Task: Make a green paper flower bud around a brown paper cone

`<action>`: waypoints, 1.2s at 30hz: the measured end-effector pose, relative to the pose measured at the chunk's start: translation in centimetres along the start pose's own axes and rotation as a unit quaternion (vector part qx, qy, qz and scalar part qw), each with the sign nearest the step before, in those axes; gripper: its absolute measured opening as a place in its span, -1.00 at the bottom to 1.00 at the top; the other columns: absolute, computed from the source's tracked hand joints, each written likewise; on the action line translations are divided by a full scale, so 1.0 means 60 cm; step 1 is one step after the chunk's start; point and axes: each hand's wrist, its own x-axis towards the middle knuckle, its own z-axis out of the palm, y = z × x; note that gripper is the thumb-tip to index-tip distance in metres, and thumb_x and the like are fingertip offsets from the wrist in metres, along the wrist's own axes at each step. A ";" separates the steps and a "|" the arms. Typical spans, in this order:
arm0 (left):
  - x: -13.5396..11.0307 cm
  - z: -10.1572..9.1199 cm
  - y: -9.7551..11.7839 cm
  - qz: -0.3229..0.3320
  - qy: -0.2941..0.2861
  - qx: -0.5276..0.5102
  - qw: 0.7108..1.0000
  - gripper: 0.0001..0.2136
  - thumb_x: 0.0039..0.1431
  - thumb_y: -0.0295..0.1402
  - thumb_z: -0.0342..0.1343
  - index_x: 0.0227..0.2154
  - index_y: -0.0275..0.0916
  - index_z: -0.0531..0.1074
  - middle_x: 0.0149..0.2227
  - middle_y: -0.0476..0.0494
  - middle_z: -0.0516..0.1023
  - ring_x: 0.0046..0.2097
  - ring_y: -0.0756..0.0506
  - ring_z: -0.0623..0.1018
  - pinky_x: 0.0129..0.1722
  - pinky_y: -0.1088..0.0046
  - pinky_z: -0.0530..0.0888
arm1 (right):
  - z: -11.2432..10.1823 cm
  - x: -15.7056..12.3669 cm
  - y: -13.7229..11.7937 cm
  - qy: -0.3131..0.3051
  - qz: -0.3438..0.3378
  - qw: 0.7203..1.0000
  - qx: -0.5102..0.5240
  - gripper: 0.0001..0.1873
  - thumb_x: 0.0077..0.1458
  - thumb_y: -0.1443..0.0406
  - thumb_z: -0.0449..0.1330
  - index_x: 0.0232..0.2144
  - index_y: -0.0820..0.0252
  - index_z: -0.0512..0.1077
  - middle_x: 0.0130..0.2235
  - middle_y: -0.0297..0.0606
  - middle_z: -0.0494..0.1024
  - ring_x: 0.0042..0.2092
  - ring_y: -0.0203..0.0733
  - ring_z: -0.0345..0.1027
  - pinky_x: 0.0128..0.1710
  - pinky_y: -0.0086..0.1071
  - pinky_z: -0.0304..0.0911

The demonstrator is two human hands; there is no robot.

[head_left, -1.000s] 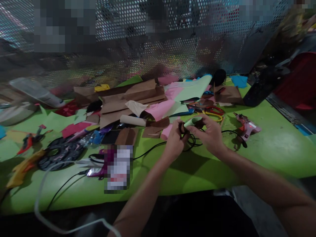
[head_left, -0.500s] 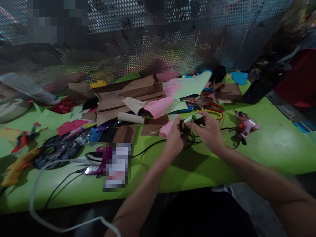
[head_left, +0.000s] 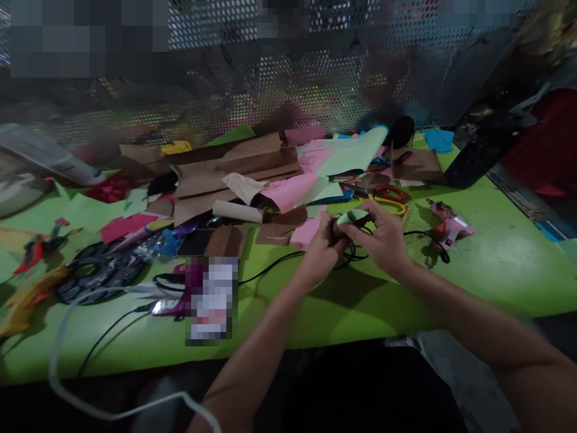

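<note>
A small piece of light green paper (head_left: 352,216), curled into a roll, is held between my two hands above the table. My left hand (head_left: 325,243) grips its left end, fingers closed and partly hidden behind it. My right hand (head_left: 383,234) pinches the right side with thumb and fingers. Behind and below the hands, a black cable (head_left: 288,257) loops over the green tabletop. To the right lies a pink glue gun (head_left: 452,225), its nozzle toward the back. Scissors with yellow and red handles (head_left: 392,204) lie just beyond my right hand.
Brown paper sheets (head_left: 243,159), a pink sheet (head_left: 291,191) and a cardboard tube (head_left: 238,211) crowd the back. A yellow glue gun (head_left: 31,304) and a dark round patterned piece (head_left: 97,273) lie left. A dark bottle (head_left: 480,153) leans at the right edge; a white cable (head_left: 58,385) hangs in front.
The view has shifted slightly. Both hands stay in nearly the same place, and the green paper's curled opening faces a little more toward me.
</note>
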 end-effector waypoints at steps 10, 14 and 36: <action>-0.007 -0.007 0.009 0.046 0.021 0.155 0.987 -0.73 0.19 -0.37 0.16 -0.09 -0.18 0.24 -0.22 -0.05 0.39 -0.23 -0.05 0.41 -0.21 0.40 0.33 | -0.013 0.010 -0.006 -0.054 -0.014 0.993 -0.105 -0.80 0.17 0.21 0.27 -0.43 0.11 0.35 -0.43 -0.34 0.41 -0.31 -0.15 0.28 -0.30 -0.32 0.12; -0.006 -0.007 0.017 0.030 0.008 0.162 0.986 -0.69 0.16 -0.31 0.16 -0.09 -0.19 0.22 -0.19 -0.07 0.38 -0.17 -0.09 0.42 -0.14 0.36 0.34 | -0.013 0.014 -0.005 -0.092 -0.007 0.989 -0.111 -0.84 0.23 0.23 0.19 -0.39 0.11 0.36 -0.38 -0.29 0.44 -0.25 -0.10 0.29 -0.24 -0.27 0.14; -0.001 -0.014 0.018 0.017 -0.018 0.110 0.994 -0.82 0.28 -0.20 0.05 -0.18 -0.16 0.27 -0.33 0.01 0.28 -0.27 -0.05 0.31 -0.20 0.40 0.30 | -0.030 0.026 -0.003 -0.100 -0.016 0.995 0.007 -0.65 0.38 0.12 0.06 -0.38 0.12 0.49 -0.27 -0.25 0.45 -0.18 -0.15 0.34 -0.15 -0.26 0.25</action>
